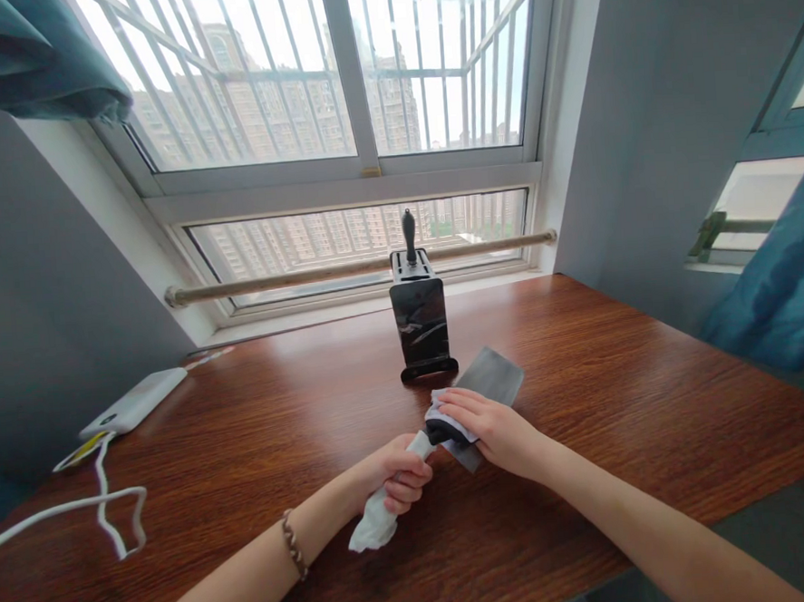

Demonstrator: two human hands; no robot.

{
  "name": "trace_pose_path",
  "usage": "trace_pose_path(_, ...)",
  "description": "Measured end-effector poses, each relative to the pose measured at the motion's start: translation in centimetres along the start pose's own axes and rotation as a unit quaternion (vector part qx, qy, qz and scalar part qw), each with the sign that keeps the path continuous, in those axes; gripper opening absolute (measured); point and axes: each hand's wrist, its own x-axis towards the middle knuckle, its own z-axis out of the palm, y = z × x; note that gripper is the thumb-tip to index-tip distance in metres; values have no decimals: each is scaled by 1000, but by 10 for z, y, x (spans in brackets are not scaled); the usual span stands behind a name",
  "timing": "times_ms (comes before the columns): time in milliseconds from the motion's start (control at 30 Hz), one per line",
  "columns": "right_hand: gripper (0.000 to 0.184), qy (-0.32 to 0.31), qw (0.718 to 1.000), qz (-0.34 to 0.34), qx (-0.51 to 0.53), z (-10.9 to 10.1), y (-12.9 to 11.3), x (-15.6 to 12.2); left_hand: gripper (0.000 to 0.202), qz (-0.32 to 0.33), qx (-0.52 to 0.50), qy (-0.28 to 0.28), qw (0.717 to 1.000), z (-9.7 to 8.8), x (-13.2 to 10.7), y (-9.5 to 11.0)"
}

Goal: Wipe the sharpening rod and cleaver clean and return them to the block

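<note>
Blade (494, 374) near stand (421, 322), room rightward — right hand (490, 425) clamps cloth (439, 414), left hand (395, 474) handle (421, 444) (seemingly).

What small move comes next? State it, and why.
Probably slide the pale cloth under the right grip outward along the cleaver blade: the blade's far end lies uncovered, while the left grip holds the white wrapping at the opposite end.

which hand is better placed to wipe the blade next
Probably the right hand: it holds a cloth over the blade, while the left hand is taken up gripping the white-wrapped handle.
</note>
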Motion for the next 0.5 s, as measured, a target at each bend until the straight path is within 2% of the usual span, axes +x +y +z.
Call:
trace_pose_path(300,59,95,987,124,-36,-23,55,-8,32,-6,12,2,1000,5,-3,1)
trace_pose_path(500,57,135,968,203,-53,-31,71,-13,37,-4,15,15,1000,5,-3,0)
